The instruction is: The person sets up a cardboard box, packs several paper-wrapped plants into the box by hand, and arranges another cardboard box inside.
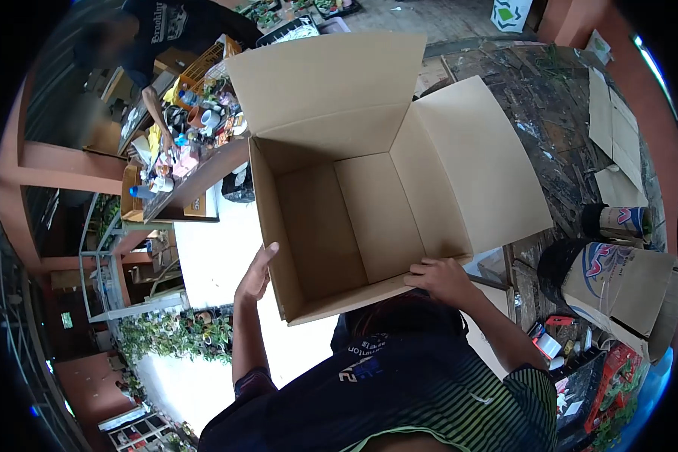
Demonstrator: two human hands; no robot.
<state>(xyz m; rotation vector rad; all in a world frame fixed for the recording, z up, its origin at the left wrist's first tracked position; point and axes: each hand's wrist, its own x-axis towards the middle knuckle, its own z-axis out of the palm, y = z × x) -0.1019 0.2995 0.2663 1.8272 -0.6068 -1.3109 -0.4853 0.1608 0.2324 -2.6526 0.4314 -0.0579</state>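
An open cardboard box (pixel 380 215) faces me in the middle of the head view, its inside bare brown board. Two flaps show spread outward, one at the far side and one at the right. My left hand (pixel 258 273) supports the box at its lower left wall, thumb up along the edge and the other fingers partly hidden behind. Over the near rim, toward the right corner, my right hand (pixel 438 280) is curled with its fingers gripping the board.
At upper left, another person (pixel 166 45) reaches over a cluttered table (pixel 226 162) of cups and bottles. Cardboard cartons (pixel 618 279) stand on the right, above a red crate (pixel 618 384). Flat cardboard (pixel 614 124) lies on the dark floor. Potted plants (pixel 177 335) line the lower left.
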